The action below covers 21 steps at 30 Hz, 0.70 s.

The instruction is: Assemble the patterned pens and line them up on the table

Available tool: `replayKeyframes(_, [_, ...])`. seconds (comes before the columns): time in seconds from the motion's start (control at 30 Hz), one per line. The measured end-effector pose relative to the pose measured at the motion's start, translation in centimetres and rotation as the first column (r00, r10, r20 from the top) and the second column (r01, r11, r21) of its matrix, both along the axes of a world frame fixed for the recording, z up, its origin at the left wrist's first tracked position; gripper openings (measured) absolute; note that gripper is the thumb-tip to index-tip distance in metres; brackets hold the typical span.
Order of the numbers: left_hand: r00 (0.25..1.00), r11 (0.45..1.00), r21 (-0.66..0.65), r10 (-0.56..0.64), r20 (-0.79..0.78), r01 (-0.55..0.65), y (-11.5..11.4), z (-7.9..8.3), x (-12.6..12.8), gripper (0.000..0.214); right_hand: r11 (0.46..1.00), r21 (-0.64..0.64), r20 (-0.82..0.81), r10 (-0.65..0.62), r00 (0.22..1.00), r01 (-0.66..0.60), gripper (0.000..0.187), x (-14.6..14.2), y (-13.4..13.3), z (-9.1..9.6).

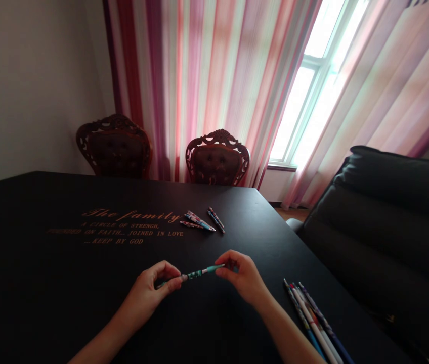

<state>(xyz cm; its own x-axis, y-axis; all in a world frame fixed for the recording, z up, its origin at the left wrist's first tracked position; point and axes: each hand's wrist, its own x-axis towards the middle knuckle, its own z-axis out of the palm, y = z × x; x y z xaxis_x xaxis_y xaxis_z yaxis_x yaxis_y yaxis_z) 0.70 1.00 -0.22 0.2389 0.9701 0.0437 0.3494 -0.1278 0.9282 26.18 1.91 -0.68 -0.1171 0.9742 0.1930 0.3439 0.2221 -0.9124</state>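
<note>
A teal patterned pen (198, 273) is held level just above the black table (47, 283), between both hands. My left hand (153, 291) pinches its left end with thumb and fingers closed round it. My right hand (242, 276) pinches the right end, fingers curled. Whether a cap is coming off I cannot tell.
Several patterned pens (201, 221) lie in a small heap farther back on the table, near gold lettering (119, 227). Several more pens (315, 323) lie in a row by my right forearm. A black leather chair (389, 227) stands at the right; two carved chairs (216, 157) behind the table.
</note>
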Motion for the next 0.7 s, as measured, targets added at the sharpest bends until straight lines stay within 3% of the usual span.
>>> replayKeyframes(0.33, [0.998,0.999,0.036,0.035,-0.046,-0.034,-0.3,0.3,0.2,0.025,1.000,-0.010,0.070,0.009,0.997,-0.008,0.015,-1.0,-0.6,0.0])
replayKeyframes(0.53, [0.992,0.992,0.097,0.087,-0.086,-0.079,-0.5,0.3,0.1,0.025,0.993,-0.119,0.117,0.025,0.993,-0.011,0.062,-1.2,-0.5,-0.8])
replayKeyframes(0.7, [0.995,0.993,0.103,0.065,-0.080,-0.056,-0.2,0.1,-0.1,0.024,0.994,-0.015,-0.051,0.107,0.993,-0.108,0.037,-0.8,-0.4,-0.4])
